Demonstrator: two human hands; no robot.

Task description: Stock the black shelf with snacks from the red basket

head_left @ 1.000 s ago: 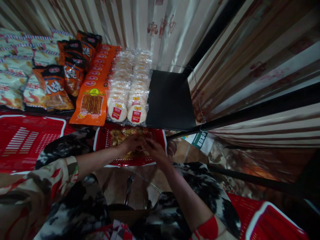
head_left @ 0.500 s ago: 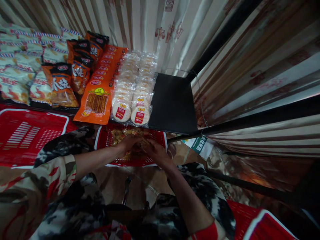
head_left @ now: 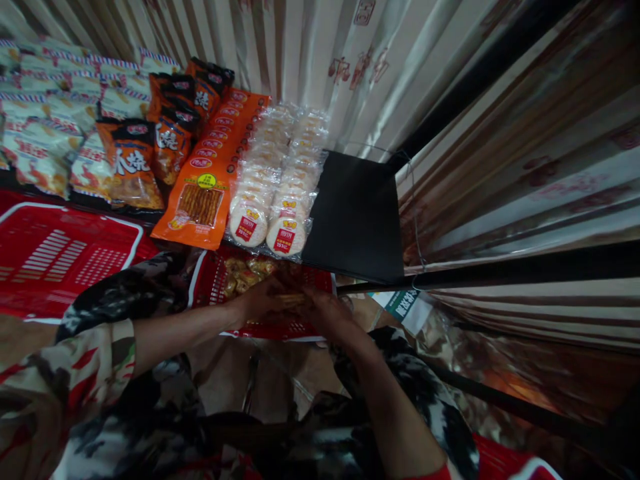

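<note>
We have the fingers of our left hand [head_left: 263,298] and right hand [head_left: 327,312] bent inward and closed on a small, narrow tan item [head_left: 290,300], pinched between them; the light is too dim for us to tell its exact form. Right below the grip is a red plastic basket [head_left: 280,331] with a pale rim, and just beyond our left fingers lie shiny golden-brown wrapped pieces [head_left: 244,275] inside it. Our patterned black-and-white trouser legs [head_left: 135,293] flank the grip.

Just beyond the grip, a flat black shelf [head_left: 355,213] overhangs the basket's far part, in the way from above. To the grip's right runs a black bar [head_left: 510,270], with a thin wire [head_left: 416,220] by the shelf corner; below the bar lies a teal-and-white printed package [head_left: 407,307], its writing unclear to us. Well left of the grip sits another red plastic basket [head_left: 70,260].

Straight beyond the grip, two rows of round white crackers in clear wrappers [head_left: 277,177] carry red labels where we read 雪饼. Farther left come a long orange packet [head_left: 210,167] with a yellow oval label, orange-and-black bags [head_left: 173,143] showing a large white 烧, and white bags [head_left: 45,147] with red lettering too small for us.
</note>
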